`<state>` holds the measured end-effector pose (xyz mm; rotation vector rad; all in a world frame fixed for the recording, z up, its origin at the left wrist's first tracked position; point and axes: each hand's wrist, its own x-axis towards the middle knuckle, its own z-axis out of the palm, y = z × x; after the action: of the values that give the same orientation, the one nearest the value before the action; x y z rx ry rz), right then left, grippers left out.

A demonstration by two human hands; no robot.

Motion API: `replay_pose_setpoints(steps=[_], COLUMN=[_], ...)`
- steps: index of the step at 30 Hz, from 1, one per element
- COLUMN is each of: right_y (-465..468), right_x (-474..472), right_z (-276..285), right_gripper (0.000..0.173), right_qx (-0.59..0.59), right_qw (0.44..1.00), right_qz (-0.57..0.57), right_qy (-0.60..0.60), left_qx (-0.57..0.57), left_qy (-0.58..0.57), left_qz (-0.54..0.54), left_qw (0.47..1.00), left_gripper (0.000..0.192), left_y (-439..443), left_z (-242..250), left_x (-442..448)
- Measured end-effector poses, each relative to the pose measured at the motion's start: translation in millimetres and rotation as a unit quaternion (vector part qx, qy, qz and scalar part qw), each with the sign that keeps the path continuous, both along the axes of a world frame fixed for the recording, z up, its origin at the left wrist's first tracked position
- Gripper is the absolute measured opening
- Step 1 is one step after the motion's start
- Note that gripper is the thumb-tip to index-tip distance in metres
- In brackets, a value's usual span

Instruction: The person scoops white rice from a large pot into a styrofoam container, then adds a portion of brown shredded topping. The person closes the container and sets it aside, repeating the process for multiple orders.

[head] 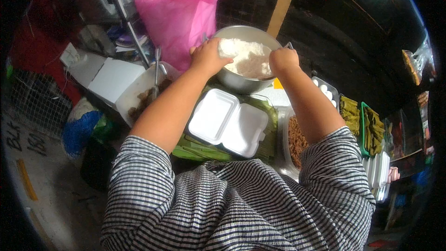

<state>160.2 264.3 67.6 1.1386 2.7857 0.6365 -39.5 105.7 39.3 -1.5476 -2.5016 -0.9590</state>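
Observation:
A large metal pot [231, 83] holding white rice [249, 54] stands in front of me. My left hand [210, 55] is at its left rim, with the thumb over the inside; it looks closed around a white, rounded thing, perhaps a bag or the rice, which I cannot tell. At the right rim, beside the handle, my right hand [285, 61] has its fingers curled; whether it grips the rim is hidden. Nearer to me, an open white foam clamshell box [228, 122] lies on green banana leaves [195, 150].
A pink plastic bag [177, 21] stands behind the pot. On the left is a plastic tub [130, 94] of brown food with tongs or a utensil. To the right are a container of shredded brown food [296, 139], a tray of eggs [325, 90] and leaf-wrapped bundles [373, 130].

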Motion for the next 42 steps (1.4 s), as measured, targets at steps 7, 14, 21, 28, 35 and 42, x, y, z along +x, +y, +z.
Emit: replay_pose_setpoints(steps=[7, 14, 21, 28, 35, 42], right_y=[-23.2, 19.9, 15.1, 0.2, -14.3, 7.8], right_x=[16.1, 19.9, 18.5, 11.9, 8.0, 6.4], right_z=[3.2, 32.3, 7.7, 1.4, 16.2, 17.5], right_gripper=[0.022, 0.021, 0.021, 0.021, 0.018, 0.024], right_qx=[0.002, 0.018, 0.07, 0.041, 0.071, -0.119], right_qw=[0.994, 0.998, 0.996, 0.995, 0.995, 0.991], right_qz=[0.108, -0.017, 0.022, 0.059, 0.068, -0.064], right_qy=[-0.015, 0.064, 0.049, 0.072, -0.006, -0.027], left_qx=[0.016, 0.033, 0.078, 0.075, 0.059, 0.069], left_qy=[0.0, 0.04, 0.057, 0.041, 0.031, 0.045], left_qz=[0.0, 0.001, 0.013, 0.028, 0.016, 0.024], left_qw=[1.0, 0.999, 0.995, 0.996, 0.998, 0.996], left_gripper=[0.086, 0.081, 0.079, 0.082, 0.081, 0.081], left_y=[-3.4, -4.1, -7.5, -6.2, -9.5, -9.7], left_z=[-4.8, -0.9, -8.7, -10.9, -10.1, -11.2], left_x=[-2.3, -2.6, -9.1, -11.8, -13.6, -12.8])
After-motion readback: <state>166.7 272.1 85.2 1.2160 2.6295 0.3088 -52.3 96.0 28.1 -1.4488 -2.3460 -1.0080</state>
